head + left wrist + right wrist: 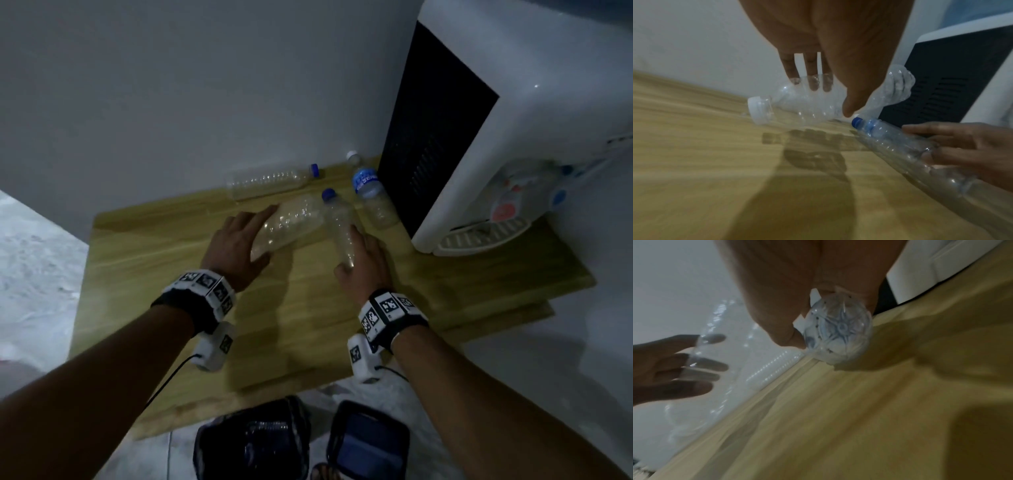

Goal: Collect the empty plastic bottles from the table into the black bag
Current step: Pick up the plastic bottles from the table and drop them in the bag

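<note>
Four empty clear bottles lie on the wooden table (144, 274). My left hand (246, 236) grips a crumpled bottle (294, 219) with a white cap (758, 112); its thumb (849, 108) is on the near side and its fingers (812, 81) show through the plastic. My right hand (359, 260) holds the lower end of a slim blue-capped bottle (337, 219), whose base (840, 331) sits between thumb and fingers. A long bottle (270, 181) lies along the wall. A blue-labelled bottle (371, 192) lies beside the dispenser. The black bag (253, 442) stands open below the table's front edge.
A white water dispenser (513, 137) with a black side panel (435, 130) fills the table's right rear corner. A white wall (205, 85) runs right behind the bottles. A second dark case (368, 442) sits on the floor next to the bag.
</note>
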Available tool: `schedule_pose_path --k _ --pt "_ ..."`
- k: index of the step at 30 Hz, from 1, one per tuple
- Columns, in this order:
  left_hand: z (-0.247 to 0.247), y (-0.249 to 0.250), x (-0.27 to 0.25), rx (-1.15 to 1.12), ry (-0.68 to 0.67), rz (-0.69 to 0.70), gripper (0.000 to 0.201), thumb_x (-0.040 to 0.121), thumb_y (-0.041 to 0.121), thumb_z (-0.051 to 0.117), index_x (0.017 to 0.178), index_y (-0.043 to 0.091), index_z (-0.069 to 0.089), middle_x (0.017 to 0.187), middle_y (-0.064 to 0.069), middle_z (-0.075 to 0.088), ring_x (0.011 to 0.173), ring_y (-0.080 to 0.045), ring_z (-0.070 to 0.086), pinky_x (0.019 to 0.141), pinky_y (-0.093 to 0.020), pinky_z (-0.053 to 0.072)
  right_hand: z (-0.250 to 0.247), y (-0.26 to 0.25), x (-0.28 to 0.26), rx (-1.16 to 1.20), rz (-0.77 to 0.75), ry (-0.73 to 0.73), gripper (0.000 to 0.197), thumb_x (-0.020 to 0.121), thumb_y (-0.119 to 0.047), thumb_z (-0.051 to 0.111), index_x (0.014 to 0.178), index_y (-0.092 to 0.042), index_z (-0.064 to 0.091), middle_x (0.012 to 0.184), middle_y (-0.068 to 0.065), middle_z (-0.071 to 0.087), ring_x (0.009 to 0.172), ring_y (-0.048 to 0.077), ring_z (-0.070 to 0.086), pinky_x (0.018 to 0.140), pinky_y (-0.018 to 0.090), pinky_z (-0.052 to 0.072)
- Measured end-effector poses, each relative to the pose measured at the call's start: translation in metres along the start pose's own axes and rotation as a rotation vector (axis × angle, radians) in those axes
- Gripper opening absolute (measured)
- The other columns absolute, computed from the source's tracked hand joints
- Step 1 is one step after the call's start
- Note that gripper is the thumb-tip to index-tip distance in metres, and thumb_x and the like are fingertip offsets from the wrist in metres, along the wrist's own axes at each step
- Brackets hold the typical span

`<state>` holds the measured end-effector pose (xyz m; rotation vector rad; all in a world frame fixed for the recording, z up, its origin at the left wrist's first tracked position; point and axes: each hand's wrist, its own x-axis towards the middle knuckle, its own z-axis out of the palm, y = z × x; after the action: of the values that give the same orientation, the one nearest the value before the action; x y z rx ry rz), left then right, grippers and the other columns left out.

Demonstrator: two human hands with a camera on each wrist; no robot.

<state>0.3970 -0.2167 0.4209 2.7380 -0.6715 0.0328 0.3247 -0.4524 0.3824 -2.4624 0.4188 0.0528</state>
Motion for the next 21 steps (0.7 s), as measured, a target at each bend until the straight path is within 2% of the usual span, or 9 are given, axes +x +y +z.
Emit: schedule_pose_path --k 3,5,10,15,17,21 --pt "-0.018 -0.005 -0.059 0.009 -0.027 -0.008 0.089 0.083 0.035 0.070 0.153 0.040 0.015 0.135 -0.010 0.052 0.117 -0.030 0.047 0.097 -0.049 0.045 0.002 0.003 -0.044 0.017 -0.051 -0.013 0.082 0.081 -0.022 0.059 0.152 -0.024 0.018 0.156 0.012 0.028 0.142 0.035 0.025 0.111 0.054 0.033" --pt "-0.028 -0.009 -0.102 0.016 -0.047 -0.022 0.091 0.083 0.036 0.069 0.153 0.042 0.012 0.135 -0.007 0.051 0.116 -0.028 0.047 0.094 -0.048 0.046 0.003 0.003 -0.077 0.043 -0.088 -0.003 0.082 0.079 -0.022 0.058 0.151 -0.026 0.020 0.154 0.013 0.031 0.139 0.036 0.029 0.108 0.055 0.036" --pt "-0.045 -0.014 -0.221 0.005 -0.056 -0.046 0.092 0.081 0.038 0.070 0.153 0.043 0.013 0.133 -0.003 0.052 0.113 -0.026 0.048 0.091 -0.046 0.046 0.003 0.000 -0.170 0.113 -0.144 0.016 0.083 0.078 -0.024 0.061 0.149 -0.039 0.020 0.153 0.005 0.031 0.137 0.031 0.033 0.106 0.050 0.041" --pt "-0.052 -0.023 -0.338 -0.019 -0.077 -0.060 0.087 0.080 0.039 0.068 0.152 0.042 0.020 0.131 -0.003 0.054 0.112 -0.030 0.050 0.088 -0.047 0.047 0.013 -0.002 -0.270 0.103 -0.344 0.107 0.081 0.071 -0.016 0.066 0.146 -0.028 0.037 0.140 0.006 0.046 0.120 0.025 0.051 0.093 0.040 0.052" --pt "-0.045 -0.029 -0.380 -0.014 -0.113 -0.077 0.085 0.081 0.039 0.068 0.152 0.042 0.021 0.131 -0.002 0.055 0.112 -0.029 0.050 0.087 -0.047 0.048 0.025 0.003 -0.303 0.080 -0.389 0.080 0.079 0.070 -0.016 0.066 0.144 -0.024 0.040 0.138 0.006 0.048 0.120 0.022 0.051 0.094 0.037 0.051" --pt "-0.008 -0.044 -0.450 0.001 -0.232 -0.135 0.089 0.080 0.040 0.069 0.152 0.044 0.017 0.129 0.001 0.054 0.110 -0.026 0.049 0.086 -0.044 0.048 0.062 0.024 -0.348 0.041 -0.338 -0.074 0.082 0.071 -0.021 0.067 0.145 -0.034 0.035 0.144 -0.001 0.043 0.130 0.018 0.044 0.103 0.036 0.043"
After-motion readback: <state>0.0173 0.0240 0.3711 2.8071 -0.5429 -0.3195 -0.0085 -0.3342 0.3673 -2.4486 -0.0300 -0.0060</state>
